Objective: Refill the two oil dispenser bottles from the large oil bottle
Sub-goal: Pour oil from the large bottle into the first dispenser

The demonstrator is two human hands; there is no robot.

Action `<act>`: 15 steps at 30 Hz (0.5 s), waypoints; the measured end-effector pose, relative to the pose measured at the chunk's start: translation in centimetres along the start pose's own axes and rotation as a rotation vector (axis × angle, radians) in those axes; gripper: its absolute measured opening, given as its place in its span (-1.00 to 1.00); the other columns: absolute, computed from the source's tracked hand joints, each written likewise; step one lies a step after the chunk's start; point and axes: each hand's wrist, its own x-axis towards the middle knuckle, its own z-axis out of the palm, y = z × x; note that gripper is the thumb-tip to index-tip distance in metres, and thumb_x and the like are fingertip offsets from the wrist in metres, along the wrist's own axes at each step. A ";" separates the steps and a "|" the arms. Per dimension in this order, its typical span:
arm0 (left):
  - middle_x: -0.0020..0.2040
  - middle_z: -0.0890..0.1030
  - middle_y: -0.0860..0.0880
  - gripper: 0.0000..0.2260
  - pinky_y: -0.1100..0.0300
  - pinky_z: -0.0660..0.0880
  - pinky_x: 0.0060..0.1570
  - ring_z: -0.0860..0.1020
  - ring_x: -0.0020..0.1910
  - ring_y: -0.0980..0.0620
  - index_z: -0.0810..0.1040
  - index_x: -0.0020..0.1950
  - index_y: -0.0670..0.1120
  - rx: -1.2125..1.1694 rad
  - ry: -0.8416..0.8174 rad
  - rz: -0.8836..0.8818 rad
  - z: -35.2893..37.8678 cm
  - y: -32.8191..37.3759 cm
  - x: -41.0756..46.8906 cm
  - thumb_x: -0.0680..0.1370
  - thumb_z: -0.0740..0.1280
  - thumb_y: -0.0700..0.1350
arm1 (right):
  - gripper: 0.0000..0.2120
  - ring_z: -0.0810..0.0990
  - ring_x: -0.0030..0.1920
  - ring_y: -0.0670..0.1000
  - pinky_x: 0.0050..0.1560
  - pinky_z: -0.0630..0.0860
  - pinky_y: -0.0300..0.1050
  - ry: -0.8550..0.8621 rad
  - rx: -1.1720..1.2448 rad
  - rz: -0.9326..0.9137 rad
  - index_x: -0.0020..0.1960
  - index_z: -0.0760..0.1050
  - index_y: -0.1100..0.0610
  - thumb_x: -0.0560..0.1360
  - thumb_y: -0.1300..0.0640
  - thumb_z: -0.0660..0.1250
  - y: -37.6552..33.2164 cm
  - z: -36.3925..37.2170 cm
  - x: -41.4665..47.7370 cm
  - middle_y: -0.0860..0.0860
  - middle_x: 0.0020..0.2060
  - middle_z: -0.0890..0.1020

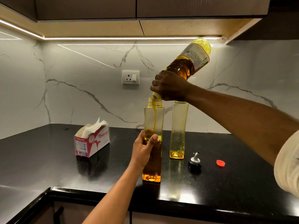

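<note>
Tissue box [92, 141] sits well left of the fingers [153, 137], safely out of splash range. Left hand [143, 149] is wrapped round the near dispenser bottle [153, 120], past half full I'd guess. Right hand [171, 86] grips the neck of the large oil bottle [192, 60], tipped mouth-down at the opening. Go for a thin stream and ease off before the shoulder. The second dispenser bottle [178, 130], nearly empty, stands just right of the left fingers, with the pourer cap [195, 162] and red cap [220, 163] further right. Glossy black surface [48, 167], marble wall [80, 65], socket [130, 77].
</note>
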 end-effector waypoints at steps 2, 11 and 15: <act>-0.16 0.66 0.00 -0.29 0.18 0.60 -0.22 0.67 -0.19 0.01 0.50 0.10 -0.01 0.006 0.003 0.001 0.0 0.0 0.0 0.19 0.39 0.48 | -0.83 0.58 -0.30 0.09 -0.20 0.52 -0.08 0.003 -0.002 -0.004 -0.15 0.57 0.21 0.36 0.12 0.44 0.0 0.0 0.0 0.09 -0.32 0.61; -0.17 0.67 0.02 -0.27 0.14 0.62 -0.22 0.67 -0.19 0.01 0.50 0.09 -0.01 0.006 0.013 0.004 0.1 0.2 0.0 0.17 0.40 0.49 | -0.85 0.58 -0.31 0.08 -0.23 0.50 -0.10 -0.002 -0.025 -0.029 -0.19 0.55 0.19 0.35 0.11 0.43 0.1 0.1 0.1 0.07 -0.34 0.60; -0.18 0.68 0.06 -0.25 0.22 0.60 -0.26 0.67 -0.22 0.07 0.49 0.10 -0.02 -0.007 0.003 0.002 0.2 0.5 -0.1 0.15 0.41 0.49 | -0.83 0.58 -0.32 0.07 -0.23 0.51 -0.11 -0.008 -0.022 -0.018 -0.19 0.55 0.19 0.35 0.11 0.45 0.1 0.2 0.1 0.07 -0.34 0.60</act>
